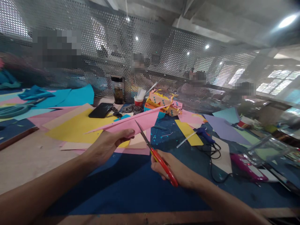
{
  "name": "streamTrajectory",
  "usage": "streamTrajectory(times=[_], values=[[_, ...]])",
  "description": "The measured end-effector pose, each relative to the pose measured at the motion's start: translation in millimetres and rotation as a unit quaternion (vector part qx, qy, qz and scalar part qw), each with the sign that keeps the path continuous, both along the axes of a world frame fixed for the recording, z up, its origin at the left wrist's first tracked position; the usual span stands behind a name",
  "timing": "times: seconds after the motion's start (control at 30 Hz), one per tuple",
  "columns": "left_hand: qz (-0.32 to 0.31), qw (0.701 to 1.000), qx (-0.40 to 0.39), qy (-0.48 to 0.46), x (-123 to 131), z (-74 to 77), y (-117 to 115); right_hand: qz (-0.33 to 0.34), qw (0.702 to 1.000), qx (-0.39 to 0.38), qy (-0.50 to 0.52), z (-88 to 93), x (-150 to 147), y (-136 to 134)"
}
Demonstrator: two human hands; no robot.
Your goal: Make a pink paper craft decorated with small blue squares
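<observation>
My left hand (110, 144) pinches a pink sheet of paper (138, 122) and holds it up flat above the table. My right hand (174, 170) grips red-handled scissors (159, 159); their blades (142, 135) point up and away and meet the near edge of the pink sheet. Under the sheet lie yellow (77, 128), tan and pink papers on a dark blue mat (131, 184).
A black phone (100, 110), a dark jar (117, 90), a red cup (138, 100) and a pile of coloured paper crafts (161, 101) stand at the back. A blue glue gun (203, 134) with black cord and a magenta tool (248, 167) lie right. Perforated metal screen behind.
</observation>
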State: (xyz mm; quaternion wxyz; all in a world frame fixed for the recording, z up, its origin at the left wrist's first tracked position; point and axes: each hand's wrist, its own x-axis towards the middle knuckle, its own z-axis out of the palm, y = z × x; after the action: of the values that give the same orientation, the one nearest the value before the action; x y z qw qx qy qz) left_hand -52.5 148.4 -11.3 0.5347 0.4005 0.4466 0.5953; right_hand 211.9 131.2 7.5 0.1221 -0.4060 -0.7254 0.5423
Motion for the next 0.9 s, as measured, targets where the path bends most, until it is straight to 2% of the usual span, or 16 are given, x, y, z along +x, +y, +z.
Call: streamTrajectory(times=[0.9], values=[[-0.012,1.000,0.002,-0.005,-2.0,-0.2,-1.3,0.004,1.000,-0.003,0.012,-1.7,1.0,0.0]])
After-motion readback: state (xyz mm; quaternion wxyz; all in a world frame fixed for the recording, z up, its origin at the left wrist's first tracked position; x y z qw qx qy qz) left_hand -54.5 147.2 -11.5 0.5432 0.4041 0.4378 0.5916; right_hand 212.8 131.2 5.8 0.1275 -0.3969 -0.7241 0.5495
